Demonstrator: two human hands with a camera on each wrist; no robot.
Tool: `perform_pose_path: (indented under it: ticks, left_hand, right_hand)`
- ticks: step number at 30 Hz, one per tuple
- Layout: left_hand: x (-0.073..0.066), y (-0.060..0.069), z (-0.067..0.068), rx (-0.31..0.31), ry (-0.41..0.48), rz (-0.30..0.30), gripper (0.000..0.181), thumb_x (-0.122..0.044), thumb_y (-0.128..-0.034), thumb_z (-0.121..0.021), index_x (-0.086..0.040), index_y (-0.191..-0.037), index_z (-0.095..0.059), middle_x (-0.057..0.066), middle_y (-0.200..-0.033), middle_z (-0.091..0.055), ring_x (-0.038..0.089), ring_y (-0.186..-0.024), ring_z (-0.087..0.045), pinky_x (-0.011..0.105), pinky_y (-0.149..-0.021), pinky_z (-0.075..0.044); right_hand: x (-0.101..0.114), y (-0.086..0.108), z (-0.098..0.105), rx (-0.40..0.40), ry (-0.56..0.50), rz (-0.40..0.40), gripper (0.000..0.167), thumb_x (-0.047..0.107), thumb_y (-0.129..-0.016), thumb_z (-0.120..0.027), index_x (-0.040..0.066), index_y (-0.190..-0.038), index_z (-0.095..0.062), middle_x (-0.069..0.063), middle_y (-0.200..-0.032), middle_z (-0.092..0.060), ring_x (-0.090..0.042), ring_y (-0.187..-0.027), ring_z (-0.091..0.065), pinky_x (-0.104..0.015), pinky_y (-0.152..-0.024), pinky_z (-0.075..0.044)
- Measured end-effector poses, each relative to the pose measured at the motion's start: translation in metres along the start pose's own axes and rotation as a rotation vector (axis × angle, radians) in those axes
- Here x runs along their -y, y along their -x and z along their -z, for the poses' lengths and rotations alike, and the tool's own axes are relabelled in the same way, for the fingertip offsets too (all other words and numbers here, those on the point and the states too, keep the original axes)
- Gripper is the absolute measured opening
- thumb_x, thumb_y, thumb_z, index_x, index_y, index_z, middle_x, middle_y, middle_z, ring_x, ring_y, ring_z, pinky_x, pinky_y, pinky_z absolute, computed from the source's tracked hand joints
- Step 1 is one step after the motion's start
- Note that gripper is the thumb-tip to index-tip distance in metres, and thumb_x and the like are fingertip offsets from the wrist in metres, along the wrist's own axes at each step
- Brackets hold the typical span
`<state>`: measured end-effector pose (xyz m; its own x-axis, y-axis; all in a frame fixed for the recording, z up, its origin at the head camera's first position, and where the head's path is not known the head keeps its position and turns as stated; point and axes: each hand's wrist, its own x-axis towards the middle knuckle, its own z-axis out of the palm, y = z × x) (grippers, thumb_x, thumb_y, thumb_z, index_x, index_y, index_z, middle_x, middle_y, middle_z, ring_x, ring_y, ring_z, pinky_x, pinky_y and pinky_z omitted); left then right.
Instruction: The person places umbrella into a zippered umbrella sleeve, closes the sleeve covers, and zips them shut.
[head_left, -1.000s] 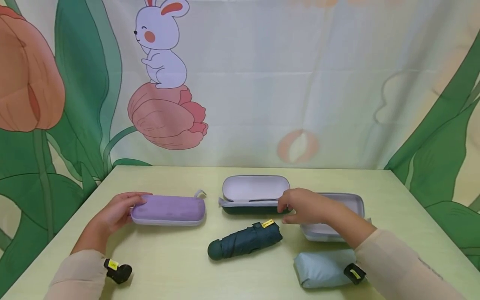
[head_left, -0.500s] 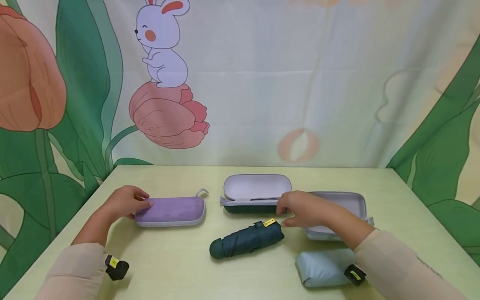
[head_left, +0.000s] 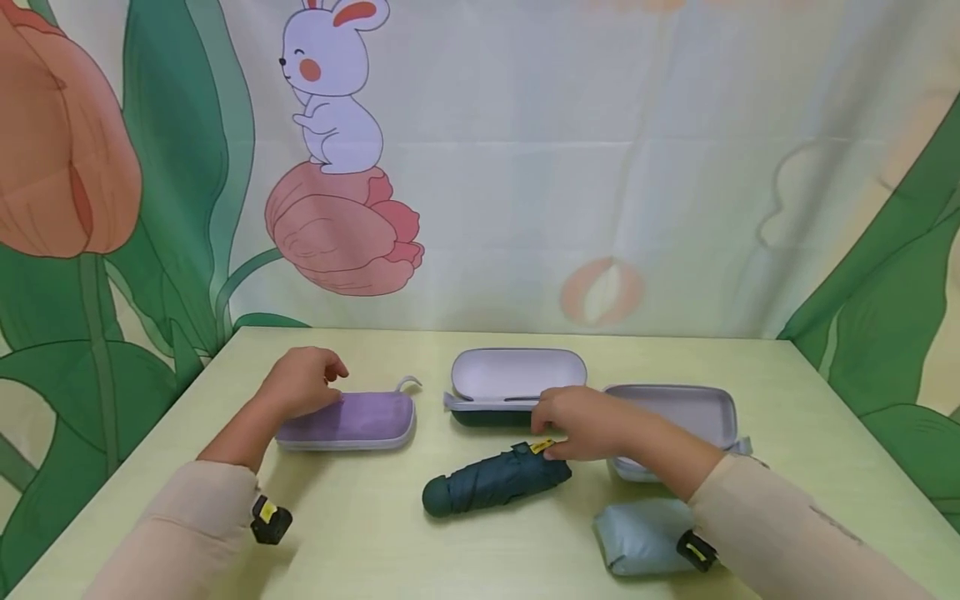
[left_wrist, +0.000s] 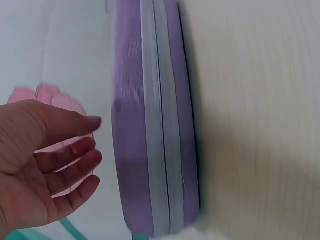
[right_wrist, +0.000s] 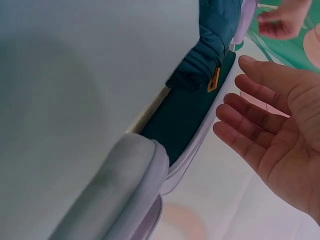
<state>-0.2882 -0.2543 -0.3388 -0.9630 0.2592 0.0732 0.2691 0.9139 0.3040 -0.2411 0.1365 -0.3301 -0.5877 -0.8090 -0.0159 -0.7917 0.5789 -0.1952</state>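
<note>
In the head view my left hand (head_left: pixel 300 385) hovers over the left end of a zipped purple case (head_left: pixel 369 417). The left wrist view shows a gap between its loosely bent fingers and the case's purple side (left_wrist: pixel 132 125). My right hand (head_left: pixel 588 423) hangs in front of an open dark green case (head_left: pixel 491 417) with a lavender lining, just above a folded dark green umbrella (head_left: pixel 498 482). Nothing is held between the relaxed right fingers (right_wrist: pixel 245 120) in the right wrist view. The right hand hides part of the green case.
Behind the right forearm stands another open case (head_left: pixel 682 410), pale with a lilac-grey inside. A light blue wrapped bundle (head_left: pixel 641 533) lies at the front right, partly behind the sleeve. The table (head_left: pixel 360 533) ends at a printed cloth backdrop (head_left: pixel 495 208).
My left hand has left the purple case's left end, rising and moving right above it. The right hand has shifted slightly left, towards the umbrella's end.
</note>
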Motion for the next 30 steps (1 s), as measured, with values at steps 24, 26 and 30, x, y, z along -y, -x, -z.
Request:
perform_pose_path:
  ticks: [24,26,30]
  left_hand:
    - [-0.069,-0.077,-0.062,0.132,0.526,0.015,0.041,-0.006,-0.0866,-0.072,0.002,-0.125,-0.060,0.024,-0.122,-0.058,0.028,-0.079,-0.069,0.033,-0.071,-0.058]
    - [-0.074,-0.082,-0.067,0.156,0.542,0.027,0.047,-0.006,-0.0869,-0.071,0.000,-0.131,-0.057,0.025,-0.127,-0.056,0.031,-0.081,-0.070,0.035,-0.072,-0.058]
    - [-0.084,-0.090,-0.073,0.183,0.490,0.038,0.051,-0.011,-0.0881,-0.071,-0.004,-0.136,-0.054,0.023,-0.126,-0.056,0.028,-0.081,-0.069,0.034,-0.071,-0.058]
  right_hand:
    - [0.018,-0.037,-0.020,0.168,-0.016,0.021,0.060,0.028,-0.078,-0.083,0.012,-0.130,-0.057,-0.004,-0.126,-0.054,-0.017,-0.112,-0.052,-0.030,-0.096,-0.044]
    - [0.020,-0.040,-0.020,0.212,-0.022,0.014,0.062,0.028,-0.078,-0.083,0.014,-0.132,-0.056,-0.005,-0.127,-0.054,-0.016,-0.113,-0.052,-0.030,-0.096,-0.044]
    - [0.024,-0.044,-0.020,0.263,0.001,0.008,0.065,0.028,-0.078,-0.084,0.016,-0.134,-0.054,-0.005,-0.127,-0.054,-0.017,-0.115,-0.052,-0.029,-0.098,-0.043]
